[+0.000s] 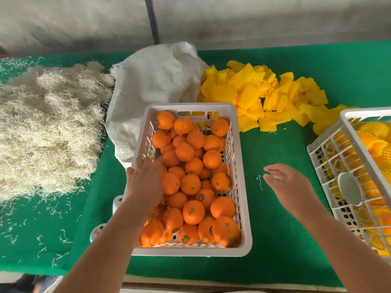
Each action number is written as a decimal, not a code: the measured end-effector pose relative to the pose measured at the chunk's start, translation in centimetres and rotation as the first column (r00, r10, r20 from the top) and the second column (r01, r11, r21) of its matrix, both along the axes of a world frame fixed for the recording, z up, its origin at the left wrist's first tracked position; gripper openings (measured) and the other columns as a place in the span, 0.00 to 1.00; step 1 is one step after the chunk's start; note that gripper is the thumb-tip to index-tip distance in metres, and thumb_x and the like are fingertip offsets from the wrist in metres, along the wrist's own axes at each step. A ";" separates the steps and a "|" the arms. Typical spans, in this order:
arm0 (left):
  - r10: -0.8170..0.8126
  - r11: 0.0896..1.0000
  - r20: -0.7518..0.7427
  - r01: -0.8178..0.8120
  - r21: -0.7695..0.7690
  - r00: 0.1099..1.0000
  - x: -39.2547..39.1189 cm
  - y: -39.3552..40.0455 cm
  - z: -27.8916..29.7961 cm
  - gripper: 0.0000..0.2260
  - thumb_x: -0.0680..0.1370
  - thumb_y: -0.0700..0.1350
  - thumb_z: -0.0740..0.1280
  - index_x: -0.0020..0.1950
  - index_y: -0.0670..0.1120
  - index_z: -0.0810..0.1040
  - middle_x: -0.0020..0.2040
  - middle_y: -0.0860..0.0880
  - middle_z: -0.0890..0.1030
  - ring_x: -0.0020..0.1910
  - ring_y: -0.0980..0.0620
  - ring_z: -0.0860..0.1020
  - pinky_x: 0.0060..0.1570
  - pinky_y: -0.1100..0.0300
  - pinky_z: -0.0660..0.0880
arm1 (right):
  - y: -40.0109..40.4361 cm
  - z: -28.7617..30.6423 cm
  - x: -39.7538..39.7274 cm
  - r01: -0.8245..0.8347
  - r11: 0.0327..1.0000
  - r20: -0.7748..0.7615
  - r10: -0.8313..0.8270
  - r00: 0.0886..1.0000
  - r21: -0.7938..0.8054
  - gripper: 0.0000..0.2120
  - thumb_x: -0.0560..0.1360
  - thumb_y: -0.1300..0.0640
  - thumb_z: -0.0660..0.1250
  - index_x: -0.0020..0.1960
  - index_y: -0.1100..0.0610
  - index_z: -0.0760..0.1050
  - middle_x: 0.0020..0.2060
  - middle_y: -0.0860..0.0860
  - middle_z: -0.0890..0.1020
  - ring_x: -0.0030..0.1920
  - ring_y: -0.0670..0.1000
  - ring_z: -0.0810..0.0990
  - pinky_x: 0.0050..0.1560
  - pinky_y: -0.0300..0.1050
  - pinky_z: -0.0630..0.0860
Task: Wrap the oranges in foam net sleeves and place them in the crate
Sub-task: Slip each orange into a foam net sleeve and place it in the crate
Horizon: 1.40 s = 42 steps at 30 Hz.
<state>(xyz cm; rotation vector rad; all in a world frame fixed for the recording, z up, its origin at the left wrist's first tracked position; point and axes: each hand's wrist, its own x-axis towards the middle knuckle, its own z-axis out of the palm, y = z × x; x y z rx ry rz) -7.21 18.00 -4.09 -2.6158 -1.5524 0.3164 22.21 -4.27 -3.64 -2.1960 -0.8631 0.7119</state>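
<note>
Your green table (281, 208) spreads under both hands, with a big heap of pale straw (46, 127) far out to the left of your left hand and a white sack (156, 81) crumpled beyond that hand, behind the basket. The white basket (243, 187) sits between your hands, touching your left one, and it is packed with bare oranges (190, 182), several showing small round stickers. Beyond your right hand, well apart from it, lies a loose pile of yellow sleeves (254, 92) strung along the table toward the right. Just right of your right hand stands the crate (330, 153), white and slatted, tilted in view and cut off by the frame edge, holding oranges already wrapped in yellow net. Your left hand (146, 182) reaches into the basket along its left wall, palm down on the fruit with the fingers spread over an orange; you cannot tell whether it actually grips one. Your right hand (289, 187) hovers above the bare table between basket and crate, fingers loosely apart and curled a little, holding nothing. Short bits of straw lie scattered on the cloth left of your left forearm.
</note>
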 end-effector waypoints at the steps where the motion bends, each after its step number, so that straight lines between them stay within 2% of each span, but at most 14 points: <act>1: -0.020 1.000 -0.016 0.020 -0.007 1.000 -0.2 0.4 0.0 0.24 0.77 0.42 0.68 0.72 0.52 0.68 0.69 0.47 0.73 0.70 0.42 0.69 0.65 0.46 0.70 | 0.1 -0.2 -0.2 0.013 1.000 -0.005 -0.013 1.000 -0.002 0.09 0.83 0.50 0.68 0.62 0.44 0.80 0.56 0.38 0.82 0.59 0.39 0.79 0.60 0.44 0.72; 5: -0.056 0.997 0.053 0.058 -0.053 0.997 -1.0 1.7 0.4 0.26 0.78 0.45 0.70 0.76 0.53 0.69 0.68 0.48 0.76 0.71 0.43 0.69 0.64 0.46 0.72 | 0.1 -0.9 -0.4 0.056 0.998 -0.026 -0.056 0.998 -0.011 0.08 0.82 0.50 0.68 0.60 0.42 0.80 0.54 0.35 0.81 0.55 0.30 0.75 0.58 0.42 0.72; 8: 0.018 0.993 0.331 0.021 -0.114 0.943 -1.5 1.4 0.9 0.26 0.78 0.50 0.74 0.76 0.52 0.71 0.66 0.46 0.78 0.68 0.42 0.71 0.62 0.43 0.75 | -0.3 -1.3 0.0 0.061 0.998 -0.030 -0.062 0.998 -0.014 0.07 0.82 0.49 0.68 0.58 0.39 0.78 0.53 0.33 0.80 0.56 0.31 0.76 0.57 0.40 0.71; 10: 0.192 0.968 0.578 -0.055 -0.246 0.793 -1.2 0.9 1.4 0.27 0.77 0.54 0.76 0.74 0.57 0.73 0.63 0.47 0.78 0.63 0.44 0.75 0.58 0.45 0.76 | -0.5 -1.4 0.4 0.061 0.998 -0.032 -0.061 0.998 -0.011 0.07 0.82 0.49 0.69 0.59 0.40 0.78 0.53 0.33 0.81 0.57 0.34 0.78 0.58 0.40 0.71; 12: 0.484 0.833 0.716 -0.015 -0.552 0.503 -0.3 0.1 1.9 0.25 0.76 0.56 0.77 0.71 0.61 0.75 0.65 0.51 0.80 0.61 0.50 0.80 0.56 0.50 0.78 | -0.4 -1.5 0.9 0.057 0.998 -0.038 -0.057 0.998 -0.003 0.07 0.82 0.49 0.69 0.60 0.42 0.79 0.55 0.36 0.82 0.58 0.38 0.79 0.59 0.41 0.72; 14: 0.786 0.546 0.588 0.229 -0.806 0.193 1.6 -1.8 2.7 0.24 0.75 0.55 0.76 0.72 0.58 0.78 0.67 0.48 0.83 0.62 0.49 0.83 0.54 0.51 0.82 | 0.1 -1.4 1.4 0.047 0.999 -0.052 -0.047 0.998 0.004 0.09 0.83 0.49 0.68 0.62 0.44 0.79 0.56 0.38 0.83 0.59 0.41 0.80 0.61 0.42 0.73; 18: 0.985 0.168 0.153 0.545 -0.821 -0.073 5.8 -5.3 3.6 0.23 0.81 0.51 0.67 0.75 0.46 0.75 0.68 0.41 0.83 0.66 0.42 0.82 0.55 0.48 0.82 | 1.1 -1.0 2.4 0.025 0.999 -0.127 -0.021 0.992 0.034 0.10 0.83 0.48 0.67 0.63 0.44 0.80 0.57 0.37 0.83 0.58 0.37 0.79 0.52 0.33 0.72; 21: 0.981 0.075 -0.048 0.589 -0.804 -0.190 8.8 -6.9 4.5 0.07 0.84 0.43 0.67 0.61 0.47 0.82 0.50 0.59 0.88 0.51 0.61 0.86 0.50 0.56 0.84 | 1.6 -0.6 3.3 -0.006 0.999 -0.163 0.012 0.986 0.036 0.10 0.82 0.48 0.67 0.63 0.43 0.80 0.56 0.36 0.83 0.51 0.33 0.81 0.46 0.31 0.71; 23: 0.987 0.128 0.035 0.631 -0.765 -0.158 10.9 -7.6 4.2 0.07 0.82 0.38 0.70 0.59 0.44 0.80 0.44 0.67 0.86 0.45 0.70 0.83 0.43 0.68 0.81 | 1.8 -0.4 4.4 -0.015 0.999 -0.175 0.022 0.984 0.042 0.11 0.82 0.47 0.66 0.64 0.43 0.80 0.56 0.37 0.83 0.48 0.32 0.81 0.44 0.30 0.71; 25: 0.946 0.321 0.232 0.565 -0.760 -0.226 12.9 -8.4 4.8 0.18 0.79 0.44 0.74 0.66 0.41 0.77 0.54 0.57 0.88 0.56 0.57 0.86 0.50 0.61 0.83 | 2.0 -0.3 5.8 -0.032 0.998 -0.176 0.040 0.984 0.048 0.12 0.83 0.47 0.66 0.65 0.44 0.80 0.58 0.37 0.83 0.52 0.34 0.80 0.46 0.31 0.71; 27: 0.948 0.264 0.110 0.548 -0.794 -0.297 14.3 -8.4 4.6 0.23 0.77 0.49 0.75 0.70 0.47 0.77 0.63 0.44 0.86 0.60 0.39 0.85 0.51 0.48 0.85 | 2.0 -0.5 7.4 -0.044 0.997 -0.193 0.054 0.980 0.056 0.12 0.83 0.47 0.66 0.65 0.44 0.80 0.58 0.38 0.83 0.57 0.36 0.80 0.49 0.32 0.71; 34: 0.948 0.305 0.234 0.397 -0.866 -0.218 19.9 -9.2 5.0 0.28 0.76 0.64 0.72 0.70 0.50 0.77 0.61 0.40 0.86 0.49 0.42 0.87 0.40 0.55 0.84 | 2.3 -1.3 12.2 -0.089 0.994 -0.245 0.100 0.964 0.057 0.13 0.83 0.48 0.66 0.65 0.45 0.80 0.59 0.39 0.83 0.59 0.39 0.79 0.50 0.32 0.71; 38: 0.830 0.540 0.551 0.122 -0.833 0.085 21.8 -9.9 3.4 0.37 0.62 0.64 0.82 0.69 0.56 0.77 0.54 0.50 0.87 0.45 0.46 0.87 0.46 0.51 0.85 | 3.9 -2.1 14.8 -0.110 0.994 -0.268 0.113 0.957 0.029 0.13 0.82 0.48 0.66 0.66 0.45 0.79 0.58 0.38 0.82 0.56 0.36 0.78 0.45 0.30 0.69; 42: 0.561 0.815 0.731 -0.108 -0.569 0.387 23.0 -10.6 1.2 0.31 0.63 0.71 0.78 0.62 0.68 0.72 0.51 0.56 0.83 0.38 0.51 0.86 0.31 0.60 0.82 | 6.4 -4.0 17.9 -0.117 0.993 -0.266 0.108 0.958 -0.019 0.14 0.83 0.49 0.66 0.67 0.46 0.78 0.61 0.41 0.81 0.56 0.38 0.79 0.50 0.35 0.71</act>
